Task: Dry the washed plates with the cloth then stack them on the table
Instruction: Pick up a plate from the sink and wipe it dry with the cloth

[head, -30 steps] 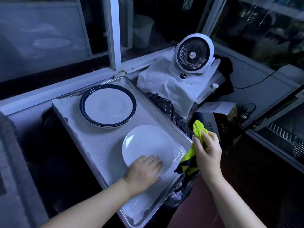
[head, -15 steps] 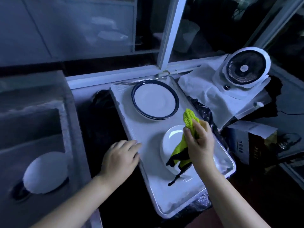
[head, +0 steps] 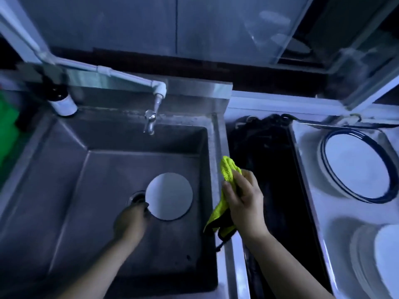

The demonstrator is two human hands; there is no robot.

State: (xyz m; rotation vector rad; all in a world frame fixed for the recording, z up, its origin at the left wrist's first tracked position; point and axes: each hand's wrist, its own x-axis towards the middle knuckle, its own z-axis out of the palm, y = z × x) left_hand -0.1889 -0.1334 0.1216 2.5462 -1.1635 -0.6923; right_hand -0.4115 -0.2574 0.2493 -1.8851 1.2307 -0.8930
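Note:
A round white plate (head: pixel 170 196) lies flat on the bottom of the steel sink (head: pixel 64 169), beside the drain (head: pixel 136 197). My left hand (head: pixel 130 220) reaches down into the sink, and its fingers curl at the plate's left rim. Over the sink's right rim, my right hand (head: pixel 244 201) grips a bunched yellow-green cloth (head: pixel 226 171). On the lined tray (head: pixel 317 212) at the right sit a blue-rimmed plate (head: pixel 356 169) and, nearer me, a plain white plate (head: pixel 386 255), cut off by the frame's edge.
A tap (head: pixel 151 121) hangs over the sink's back wall. A dark bottle (head: pixel 62 102) stands on the back left corner. Between sink and tray is a dark gap with black plastic (head: pixel 269 169). Glass panels rise behind.
My view has swung left from the tray to the sink. My left hand left the tray and went down to the plate in the sink. My right hand carried the cloth leftwards.

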